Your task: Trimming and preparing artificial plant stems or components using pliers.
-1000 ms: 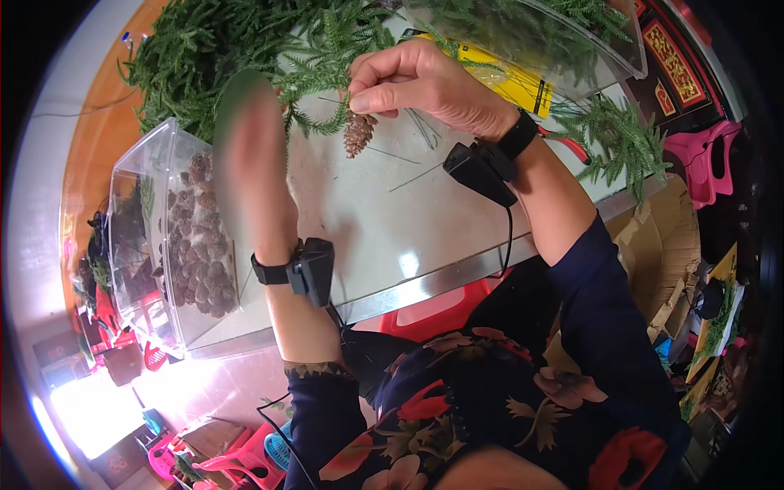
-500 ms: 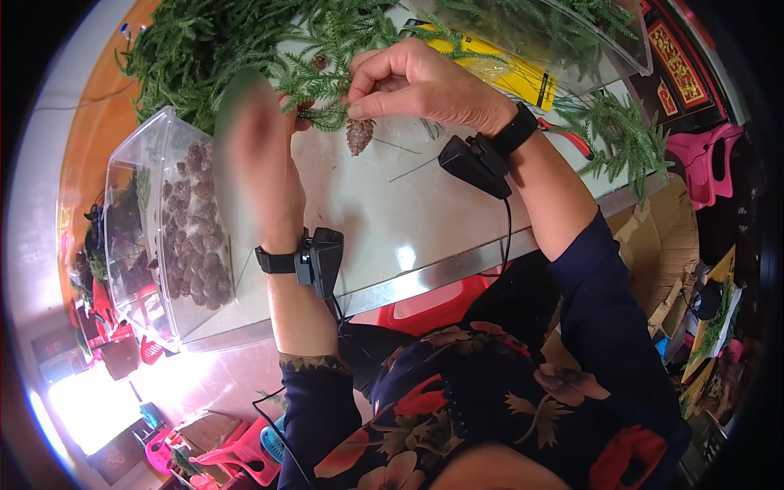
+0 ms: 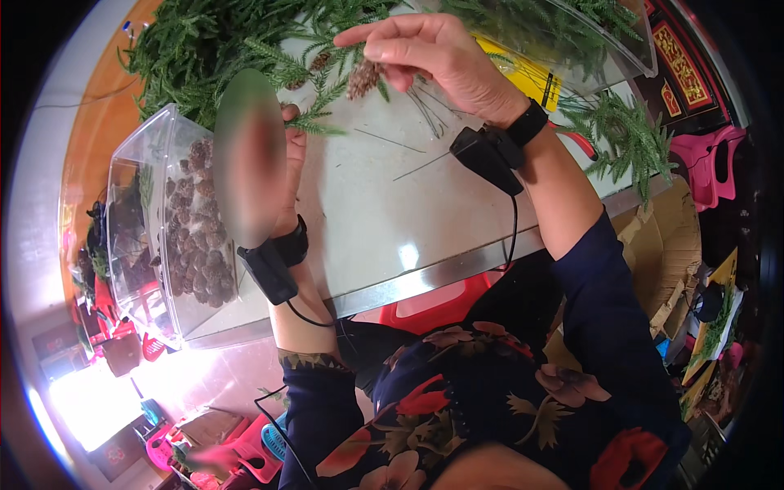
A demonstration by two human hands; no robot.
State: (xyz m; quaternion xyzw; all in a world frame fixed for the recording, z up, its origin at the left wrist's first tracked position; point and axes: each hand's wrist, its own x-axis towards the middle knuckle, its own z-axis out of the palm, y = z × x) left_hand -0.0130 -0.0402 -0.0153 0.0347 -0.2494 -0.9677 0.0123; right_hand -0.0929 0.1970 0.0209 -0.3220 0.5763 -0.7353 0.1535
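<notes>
My right hand (image 3: 433, 57) is raised over the white table (image 3: 392, 220), fingers pinched on a small brown pine cone (image 3: 363, 79) with a thin wire at it. My left hand (image 3: 282, 163) is mostly blurred; it holds a green fir sprig (image 3: 314, 122) beside the cone. Both wrists carry black bands with small black devices. A heap of green branches (image 3: 204, 41) lies at the far side of the table.
A clear plastic tub (image 3: 171, 237) with several pine cones stands at the table's left edge. Thin wires (image 3: 425, 110) lie on the tabletop. Another clear tub (image 3: 572, 33) with greenery and a yellow packet (image 3: 531, 77) sit at the right. Pink plastic stools (image 3: 710, 163) stand on the floor.
My right hand has lifted the pine cone up and away from me. My left hand has stayed by the tub, now with the green sprig at the cone.
</notes>
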